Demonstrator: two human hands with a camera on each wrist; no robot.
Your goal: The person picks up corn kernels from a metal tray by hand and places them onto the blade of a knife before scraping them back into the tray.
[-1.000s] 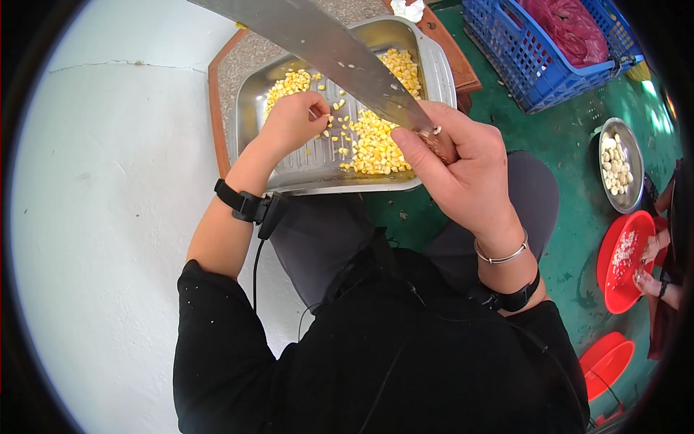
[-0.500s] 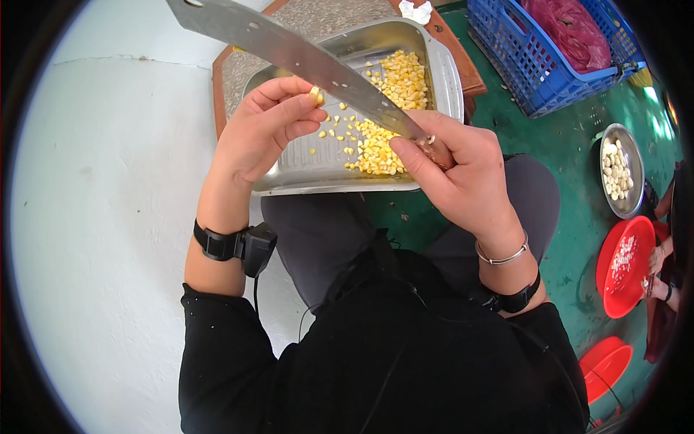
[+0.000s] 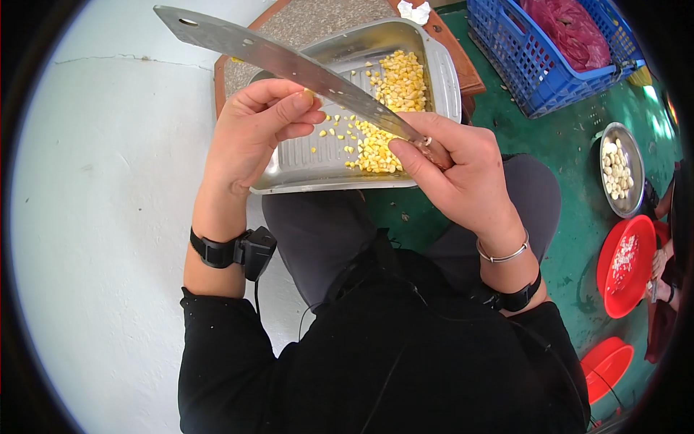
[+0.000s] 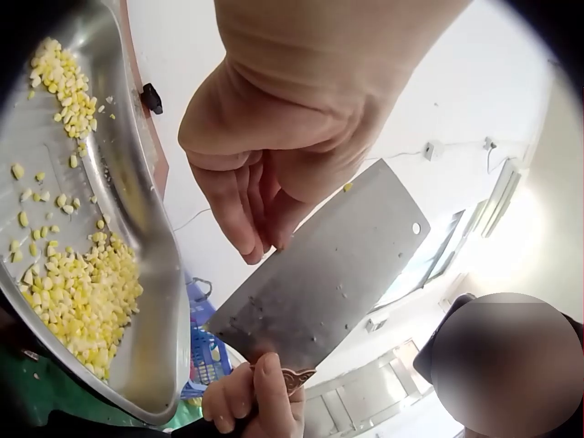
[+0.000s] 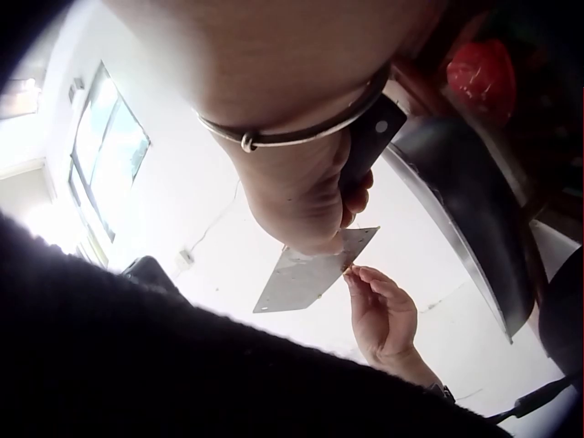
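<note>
While the right hand [image 3: 463, 163] clamps one cleaver [image 3: 289, 66] by its handle, the left hand [image 3: 249, 130] pinches one yellow bit [image 3: 309, 95] at the cleaver's edge. Cleaver held above one metal tray [image 3: 303, 160]; inside, two corn heaps [image 4: 87, 297], loose kernels [image 4: 24, 219] uncounted. Right side: one blue crate [image 3: 524, 81], one metal bowl [image 3: 629, 210], at least two red basins [image 3: 607, 367].

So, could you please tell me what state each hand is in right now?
Left hand: closed in a pinch, holding a small yellow corn piece.
Right hand: closed, gripping the broad grey metal cleaver.
</note>
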